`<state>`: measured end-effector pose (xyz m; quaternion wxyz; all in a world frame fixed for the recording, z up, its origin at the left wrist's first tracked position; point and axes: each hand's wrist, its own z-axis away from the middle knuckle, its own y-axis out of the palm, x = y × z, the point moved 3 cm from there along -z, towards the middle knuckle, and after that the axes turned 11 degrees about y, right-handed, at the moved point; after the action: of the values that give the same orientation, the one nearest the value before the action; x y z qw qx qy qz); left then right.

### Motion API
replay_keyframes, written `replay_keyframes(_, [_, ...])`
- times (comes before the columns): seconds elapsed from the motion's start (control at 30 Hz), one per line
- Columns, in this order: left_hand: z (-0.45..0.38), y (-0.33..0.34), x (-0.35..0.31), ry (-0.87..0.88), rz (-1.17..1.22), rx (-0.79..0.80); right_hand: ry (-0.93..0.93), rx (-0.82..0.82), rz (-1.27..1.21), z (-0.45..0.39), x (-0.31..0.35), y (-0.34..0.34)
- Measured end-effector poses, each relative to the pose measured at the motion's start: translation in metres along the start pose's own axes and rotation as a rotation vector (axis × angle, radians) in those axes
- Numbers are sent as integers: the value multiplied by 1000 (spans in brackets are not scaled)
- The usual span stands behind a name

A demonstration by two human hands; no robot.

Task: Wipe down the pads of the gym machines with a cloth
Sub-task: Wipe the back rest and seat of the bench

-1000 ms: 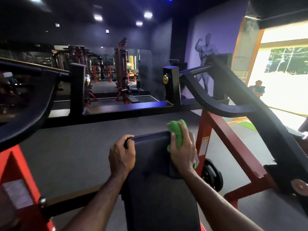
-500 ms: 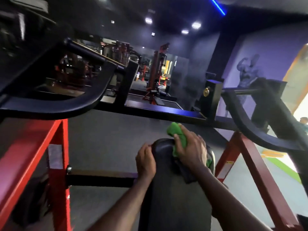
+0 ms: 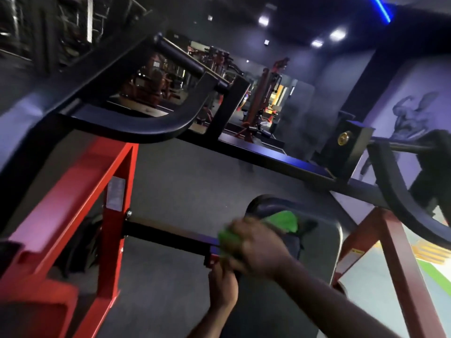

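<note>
Since the earlier frame the right hand [image 3: 258,247] has swept the green cloth [image 3: 283,222] leftward across the top of the black pad [image 3: 324,236], and the left hand [image 3: 223,286] has dropped lower along the pad's left edge. In the head view, the right grip is clenched round the crumpled, soft cloth, pressing it on the smooth, round-cornered vinyl. The left grip clasps the edge, probably steadying it.
</note>
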<state>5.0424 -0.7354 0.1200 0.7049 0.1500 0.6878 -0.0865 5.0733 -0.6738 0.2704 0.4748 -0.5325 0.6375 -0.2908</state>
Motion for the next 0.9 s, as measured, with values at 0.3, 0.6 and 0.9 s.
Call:
replay_keyframes(0.3, [-2, 5, 20, 79, 159, -174, 109, -54, 28, 16, 23, 21])
replay_keyframes(0.6, [7, -1, 10, 135, 17, -175, 127, -169, 5, 4, 20, 14])
replay_keyframes(0.9, [2, 0, -2, 238, -20, -166, 332, -310, -81, -8, -4, -6])
